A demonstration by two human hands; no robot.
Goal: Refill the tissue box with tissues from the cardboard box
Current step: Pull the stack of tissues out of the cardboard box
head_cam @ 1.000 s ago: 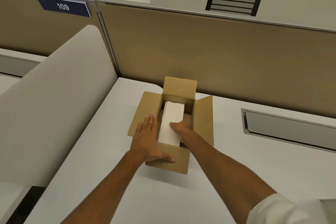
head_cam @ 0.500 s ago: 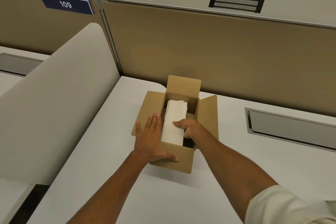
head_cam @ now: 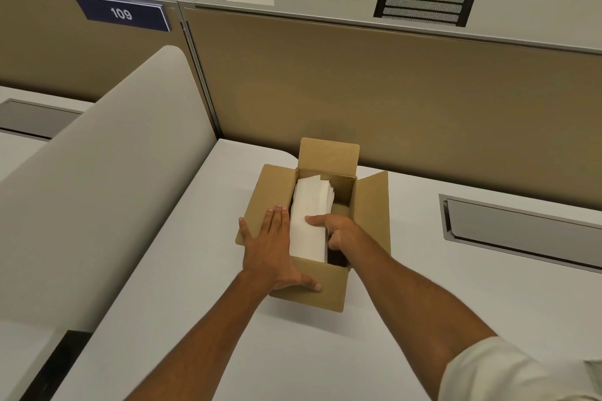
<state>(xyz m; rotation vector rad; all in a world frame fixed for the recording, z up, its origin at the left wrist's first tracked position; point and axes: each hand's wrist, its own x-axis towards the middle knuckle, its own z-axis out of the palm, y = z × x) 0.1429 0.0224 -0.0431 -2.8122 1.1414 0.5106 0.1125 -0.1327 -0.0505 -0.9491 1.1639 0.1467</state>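
While left hand [head_cam: 272, 247] steadies cardboard box [head_cam: 371, 205], right hand [head_cam: 338, 231] grips tissues [head_cam: 309, 215]

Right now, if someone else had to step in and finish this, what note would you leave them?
Left hand: flat and open on the cardboard box, on its left flap and near wall, steadying it.
Right hand: inside the box, thumb on top of the stack of white tissues, fingers down its right side.
The box sits open on the desk.
Done: the stack is gripped.
Left: lift it out and load the tissue box, which is not in view.
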